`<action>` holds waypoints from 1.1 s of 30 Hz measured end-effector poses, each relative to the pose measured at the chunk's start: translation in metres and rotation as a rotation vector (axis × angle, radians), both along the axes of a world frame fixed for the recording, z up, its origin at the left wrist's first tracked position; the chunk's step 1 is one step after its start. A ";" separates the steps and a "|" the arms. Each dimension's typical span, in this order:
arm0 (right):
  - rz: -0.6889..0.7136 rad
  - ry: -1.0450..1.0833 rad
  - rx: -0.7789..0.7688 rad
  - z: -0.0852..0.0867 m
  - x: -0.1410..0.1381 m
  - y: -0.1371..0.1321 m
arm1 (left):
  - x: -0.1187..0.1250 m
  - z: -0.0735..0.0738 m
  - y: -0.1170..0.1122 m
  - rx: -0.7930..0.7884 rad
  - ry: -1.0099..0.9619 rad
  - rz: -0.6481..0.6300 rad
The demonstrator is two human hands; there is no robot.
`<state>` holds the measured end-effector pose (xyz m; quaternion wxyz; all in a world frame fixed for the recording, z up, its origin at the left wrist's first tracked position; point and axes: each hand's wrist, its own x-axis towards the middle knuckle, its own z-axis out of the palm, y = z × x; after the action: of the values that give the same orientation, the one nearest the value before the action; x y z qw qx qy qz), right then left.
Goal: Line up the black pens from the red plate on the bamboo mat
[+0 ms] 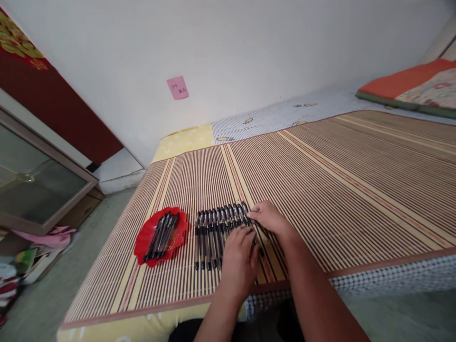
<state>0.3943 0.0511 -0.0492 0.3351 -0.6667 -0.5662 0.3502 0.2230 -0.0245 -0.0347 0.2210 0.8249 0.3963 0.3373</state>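
A row of black-capped pens with clear barrels lies side by side on the striped bamboo mat, caps toward the wall. At the row's right end, my right hand is closed, thumb and fingertips pinching the last pen just below its cap. Over the right part of the row, my left hand has its fingers curled round the lower part of that same pen and hides the lower ends of several others. Left of the row, a red scalloped plate holds several more black pens lying in a bunch.
The bamboo mat covers a bed against a white wall with a pink note. A folded orange-and-floral quilt lies at the far right. A glass-fronted cabinet door stands left, with cloths and other items on the floor below.
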 end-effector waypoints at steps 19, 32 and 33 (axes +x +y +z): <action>-0.040 -0.229 -0.074 0.017 0.004 -0.009 | 0.009 0.000 -0.004 0.062 0.375 -0.065; -0.041 0.148 -0.185 0.015 -0.007 -0.012 | 0.005 -0.004 -0.006 0.048 0.346 -0.068; -0.042 0.163 -0.184 0.014 -0.006 -0.012 | 0.005 -0.005 -0.006 0.050 0.343 -0.065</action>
<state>0.3880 0.0390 -0.0352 0.3247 -0.6758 -0.4882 0.4467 0.2278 -0.0306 -0.0397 0.1404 0.8879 0.3926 0.1943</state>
